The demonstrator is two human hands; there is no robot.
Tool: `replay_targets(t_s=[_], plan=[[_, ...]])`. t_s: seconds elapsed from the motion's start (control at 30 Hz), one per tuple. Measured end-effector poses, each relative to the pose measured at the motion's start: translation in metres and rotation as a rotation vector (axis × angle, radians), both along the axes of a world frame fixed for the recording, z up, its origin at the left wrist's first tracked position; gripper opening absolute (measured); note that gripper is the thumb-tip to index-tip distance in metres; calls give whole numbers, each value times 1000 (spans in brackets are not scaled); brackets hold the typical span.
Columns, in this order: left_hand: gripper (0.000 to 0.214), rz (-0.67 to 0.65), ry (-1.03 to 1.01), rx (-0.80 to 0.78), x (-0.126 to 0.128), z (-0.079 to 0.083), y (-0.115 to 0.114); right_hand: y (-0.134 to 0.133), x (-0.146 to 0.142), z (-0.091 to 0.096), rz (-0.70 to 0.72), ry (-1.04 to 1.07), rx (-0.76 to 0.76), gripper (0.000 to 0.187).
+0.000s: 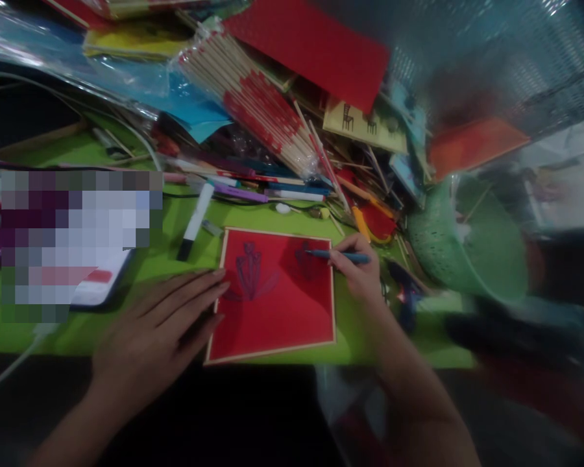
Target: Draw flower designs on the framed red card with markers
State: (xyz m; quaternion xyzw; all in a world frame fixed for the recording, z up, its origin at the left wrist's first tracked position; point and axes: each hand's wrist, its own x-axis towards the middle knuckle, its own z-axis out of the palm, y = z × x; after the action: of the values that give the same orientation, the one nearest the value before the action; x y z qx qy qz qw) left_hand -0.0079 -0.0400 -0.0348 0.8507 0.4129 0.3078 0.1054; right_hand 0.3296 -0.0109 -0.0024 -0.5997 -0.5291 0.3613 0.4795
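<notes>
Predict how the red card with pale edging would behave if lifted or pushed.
The red card would probably feel fairly stiff, since pale strips line its edges. Its thin profile suggests it is light. It might slide when pushed, as it lies flat on the green tabletop.

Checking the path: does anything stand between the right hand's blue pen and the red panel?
Nothing visible. The right hand holds the blue pen, tip over the upper right of the red panel; the left hand lies at the panel's left edge.

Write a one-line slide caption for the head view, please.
Right hand holds a blue pen over a pale-edged red panel, left hand at its left edge.
</notes>
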Motion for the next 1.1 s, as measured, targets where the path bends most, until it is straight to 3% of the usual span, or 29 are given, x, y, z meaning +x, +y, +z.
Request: replay_targets(t_s=[1.1], plan=[[59,13,45,6,0,2,-1,1,-2,3,-17,-24,-22,17]])
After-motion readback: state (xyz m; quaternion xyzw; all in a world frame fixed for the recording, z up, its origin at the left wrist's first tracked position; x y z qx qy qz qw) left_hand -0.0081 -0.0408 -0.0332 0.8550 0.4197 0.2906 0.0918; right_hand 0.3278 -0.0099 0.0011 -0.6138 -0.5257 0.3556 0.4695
